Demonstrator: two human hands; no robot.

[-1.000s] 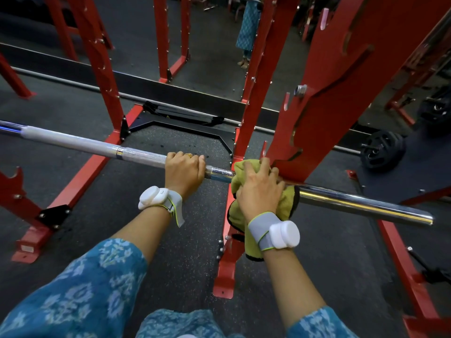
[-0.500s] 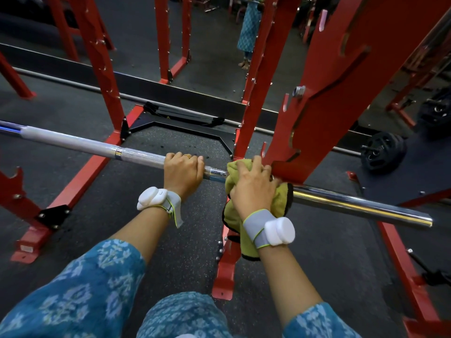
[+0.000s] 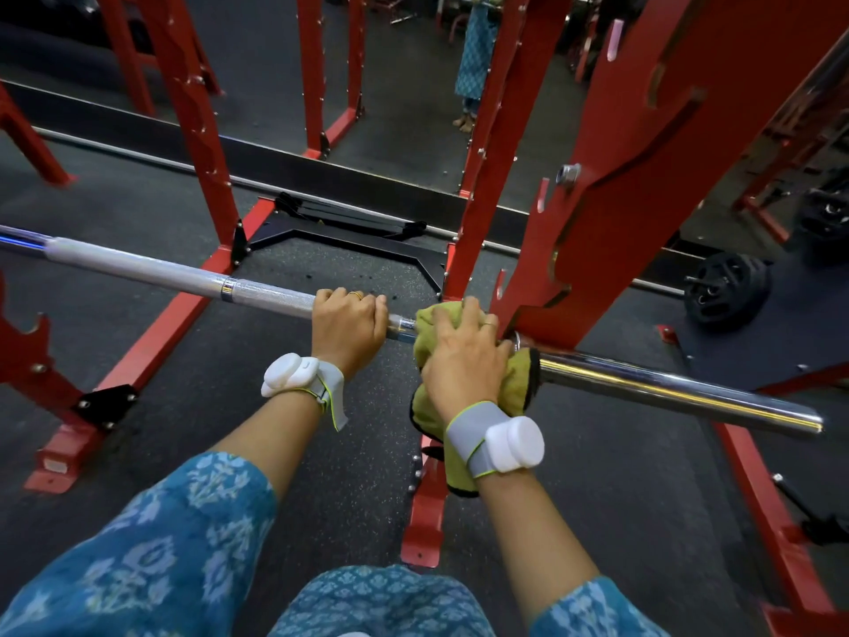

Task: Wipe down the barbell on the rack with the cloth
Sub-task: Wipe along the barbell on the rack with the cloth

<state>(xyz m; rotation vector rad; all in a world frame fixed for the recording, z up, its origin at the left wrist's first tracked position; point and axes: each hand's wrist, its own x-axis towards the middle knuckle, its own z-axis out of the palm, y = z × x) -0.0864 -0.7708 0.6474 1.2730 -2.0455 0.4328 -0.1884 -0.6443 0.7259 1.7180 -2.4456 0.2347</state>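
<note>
CHANGE: right hand (image 3: 464,360) and cloth (image 3: 519,383) have slid slightly left along the barbell (image 3: 161,271), nearer the left hand (image 3: 349,326); the wipe beside the rack (image 3: 643,200) upright looks under way | POSE: right hand, palm down, clasps the cloth round the bar; left hand grips the bare shaft overhand, likely steadying it

Dim; glare on barbell (image 3: 666,389); edges warped
</note>
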